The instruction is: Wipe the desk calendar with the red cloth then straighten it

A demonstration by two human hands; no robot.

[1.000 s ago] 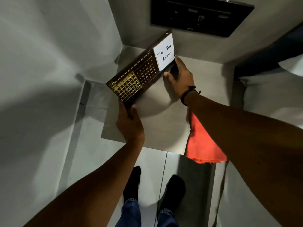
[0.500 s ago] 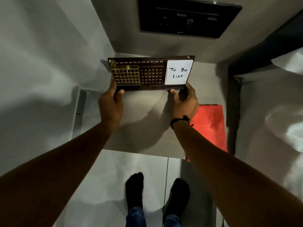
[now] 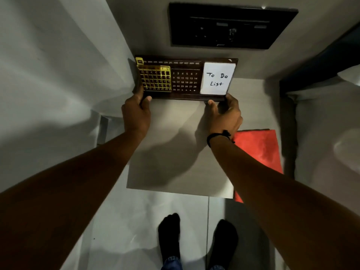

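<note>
On the pale table [image 3: 175, 152], both hands' fingers clamp the desk calendar [image 3: 185, 78] at its bottom corners; it looks stiff, light, best gripped there.

Dark brown desk calendar [image 3: 186, 78] with gold grid, white note [image 3: 217, 78]; red cloth [image 3: 259, 151].

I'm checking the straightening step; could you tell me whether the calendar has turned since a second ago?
Yes. The calendar has turned from slanted to parallel with the dark wall panel.
</note>
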